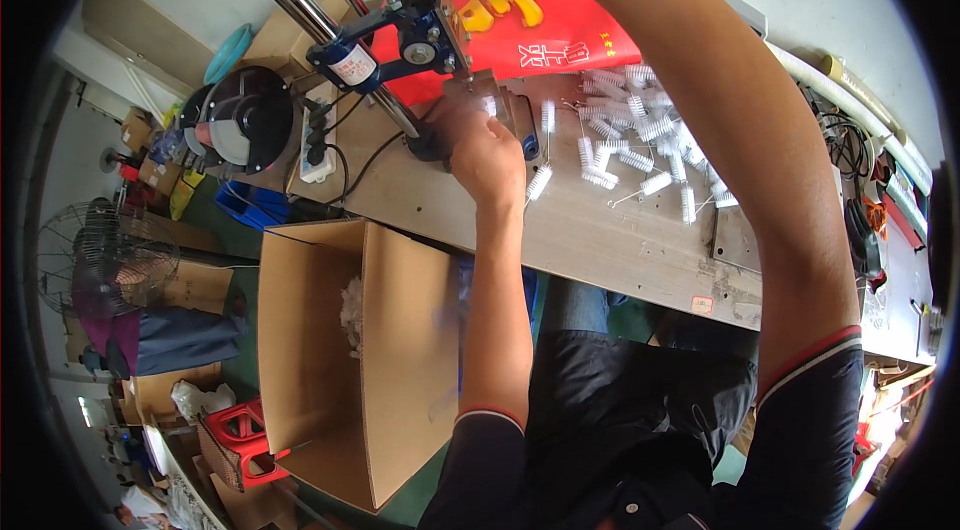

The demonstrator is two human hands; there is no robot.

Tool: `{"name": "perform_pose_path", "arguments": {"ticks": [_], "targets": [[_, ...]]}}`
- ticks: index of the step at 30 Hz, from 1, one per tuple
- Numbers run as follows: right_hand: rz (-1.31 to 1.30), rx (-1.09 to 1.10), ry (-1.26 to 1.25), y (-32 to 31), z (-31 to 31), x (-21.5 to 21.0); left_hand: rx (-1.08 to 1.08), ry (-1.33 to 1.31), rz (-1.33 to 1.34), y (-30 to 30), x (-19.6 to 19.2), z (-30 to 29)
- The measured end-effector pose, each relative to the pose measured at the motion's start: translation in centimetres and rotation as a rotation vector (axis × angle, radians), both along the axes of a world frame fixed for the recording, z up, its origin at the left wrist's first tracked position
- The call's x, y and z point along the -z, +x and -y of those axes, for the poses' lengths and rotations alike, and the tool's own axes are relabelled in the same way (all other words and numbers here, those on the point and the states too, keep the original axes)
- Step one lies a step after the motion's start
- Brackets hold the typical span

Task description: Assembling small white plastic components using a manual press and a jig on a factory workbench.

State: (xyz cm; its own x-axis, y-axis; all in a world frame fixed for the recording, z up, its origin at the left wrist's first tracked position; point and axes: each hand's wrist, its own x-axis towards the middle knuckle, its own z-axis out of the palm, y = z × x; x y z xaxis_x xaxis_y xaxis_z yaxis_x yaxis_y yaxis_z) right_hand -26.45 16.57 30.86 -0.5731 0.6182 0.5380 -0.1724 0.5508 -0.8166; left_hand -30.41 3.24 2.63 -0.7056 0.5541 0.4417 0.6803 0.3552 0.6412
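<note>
My left hand (488, 158) reaches to the base of a blue hand press (420, 52), its fingers bent together under the ram. A small white bit (489, 106) shows at the fingertips; what the hand holds is mostly hidden. My right forearm (715, 60) arches up from the lower right and leaves the picture at the top, so that hand is out of sight. Right of the press lies a loose pile of small white bristle brushes (655, 125) with wire stems. Two of these, one brush (548, 117) and another brush (538, 184), lie closest to my left hand.
A red printed bag (555, 15) lies behind the press on the worktable (600, 250). An open cardboard box (412, 350) stands at the table's front edge, left of my legs. Left of the press are a black round device (245, 120) and a power strip (318, 145) with cables.
</note>
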Motion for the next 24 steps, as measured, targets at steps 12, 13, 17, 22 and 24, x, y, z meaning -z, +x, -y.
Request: {"name": "perform_pose_path", "arguments": {"ticks": [12,13,17,22,24], "targets": [[0.002,0.316,0.224,-0.4,-4.2,-0.6,-0.024,0.082,0.020,0.5,0.3,-0.7],[0.012,0.288,0.177,0.9,-4.2,-0.1,-0.031,0.078,0.023,0.4,0.3,-0.7],[0.021,0.189,0.033,6.1,-4.1,1.7,-0.041,0.072,0.003,0.5,0.0,-1.0],[0.170,0.334,-0.133,9.7,-5.8,7.0,-0.034,0.074,0.006,0.1,0.4,-0.5],[0.329,0.442,-0.065,10.8,-4.7,8.4,-0.043,0.092,0.001,0.0,0.4,-0.5]]}}
